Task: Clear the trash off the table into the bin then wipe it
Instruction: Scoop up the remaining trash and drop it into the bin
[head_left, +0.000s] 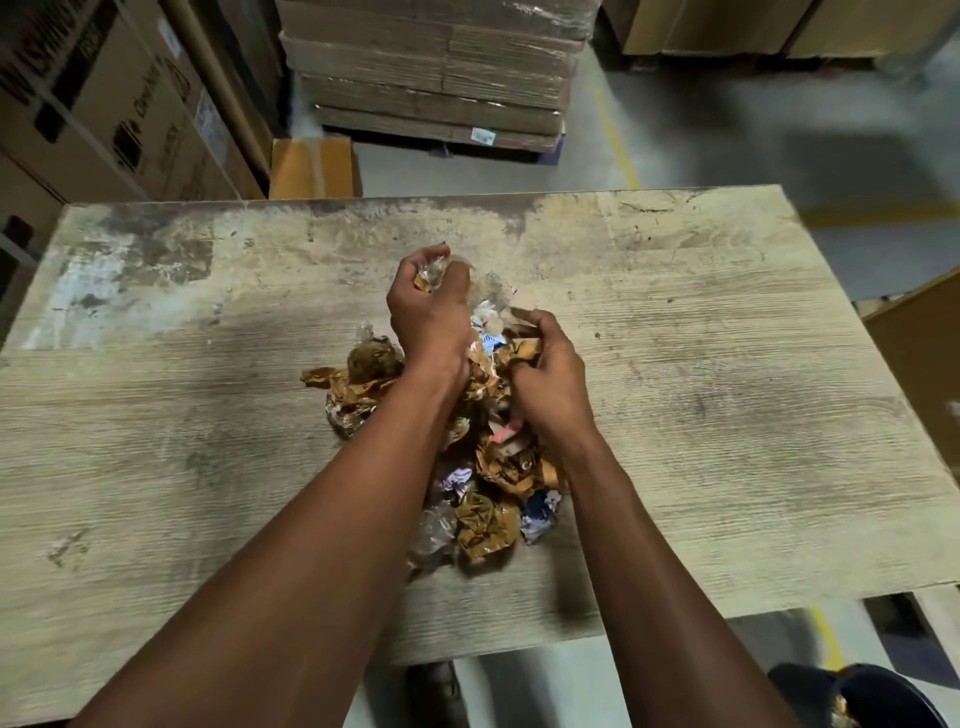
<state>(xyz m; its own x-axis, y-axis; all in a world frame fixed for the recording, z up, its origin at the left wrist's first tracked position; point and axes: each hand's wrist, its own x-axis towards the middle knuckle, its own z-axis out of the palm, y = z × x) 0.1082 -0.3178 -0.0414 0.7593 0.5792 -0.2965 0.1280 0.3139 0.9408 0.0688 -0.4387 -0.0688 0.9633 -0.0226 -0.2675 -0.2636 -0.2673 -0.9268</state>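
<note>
A heap of crumpled trash (488, 519), brown and gold wrappers, clear plastic and bits of white and blue paper, lies in the middle of the worn wooden table (727, 374). My left hand (431, 306) is at the far end of the heap, its fingers curled round a wad of clear plastic and wrapper. My right hand (545, 364) is beside it, fingers curled round brown wrappers at the top of the heap. A dark bin (872, 696) with some trash inside shows at the bottom right, below the table's near edge.
Large cardboard boxes (104, 104) stand to the left of the table, and a wrapped pallet of flat cartons (436, 73) stands behind it. A small box (314, 166) sits on the floor at the far edge. Another carton (924, 364) is at the right.
</note>
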